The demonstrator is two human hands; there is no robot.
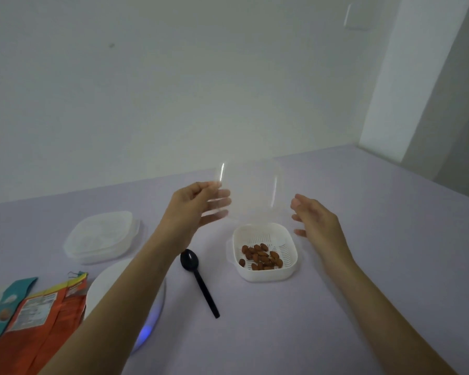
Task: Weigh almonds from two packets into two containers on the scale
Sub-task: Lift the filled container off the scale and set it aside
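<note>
Center frame, the left hand (198, 207) pinches the left edge of a blurred clear lid (251, 190), raised above a white container (266, 276) of almonds (261, 255) on the lilac counter (282, 334). The right hand (317, 220) hovers spread beside the lid's right edge. A black spoon (198, 277) lies left of the container. A second, lidded container (103, 236), the round scale (106, 282) and 2 packets (46, 320) fill the lower left.

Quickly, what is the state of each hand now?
Left hand: holds the clear lid by its left edge.
Right hand: open, holds nothing, close beside the lid; whether it touches cannot be told.
</note>
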